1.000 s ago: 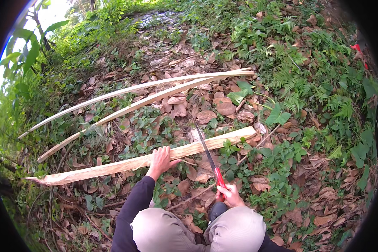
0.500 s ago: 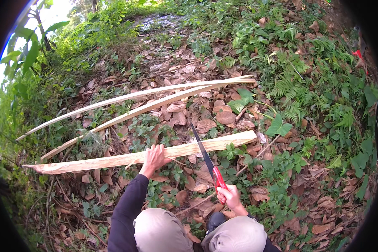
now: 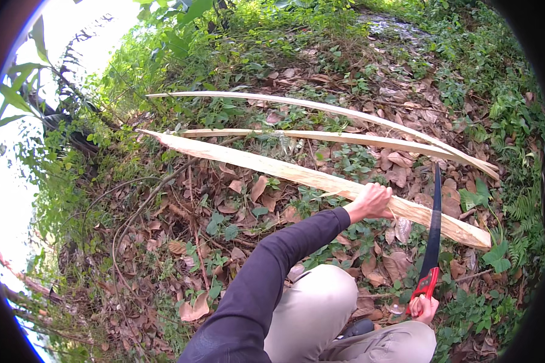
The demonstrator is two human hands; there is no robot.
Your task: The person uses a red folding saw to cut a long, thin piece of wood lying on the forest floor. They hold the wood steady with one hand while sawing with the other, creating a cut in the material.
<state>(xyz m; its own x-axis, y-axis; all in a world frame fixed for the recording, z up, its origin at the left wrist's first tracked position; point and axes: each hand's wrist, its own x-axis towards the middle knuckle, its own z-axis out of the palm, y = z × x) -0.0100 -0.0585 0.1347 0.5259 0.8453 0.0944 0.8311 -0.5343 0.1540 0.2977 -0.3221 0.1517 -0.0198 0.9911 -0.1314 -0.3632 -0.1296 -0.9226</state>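
Note:
A long, pale, rough-hewn wooden plank (image 3: 272, 168) slants across the ground from the far left to the near right. My left hand (image 3: 370, 201) is wrapped over it, right of its middle, with the fingers on its far side. In my right hand (image 3: 424, 307), close to my knee, is the red handle of a hand saw (image 3: 430, 248). Its dark blade points away from me and crosses the plank near the right end; whether the teeth bite into the wood I cannot tell. Beyond lie two thinner wooden strips, a far one (image 3: 303, 103) and a nearer one (image 3: 345, 138), meeting at the right.
Dry brown leaves (image 3: 260, 189) and low green plants cover the ground. A thin curved vine (image 3: 118, 242) runs at the left. Ferns (image 3: 522, 209) grow at the right. My bent knees (image 3: 321, 296) and a dark shoe (image 3: 358, 327) are just below the plank.
The view has swung to the left, so the plank, strips and hands appear further right. My left hand still grips the plank and my right hand the saw, its blade still across the wood.

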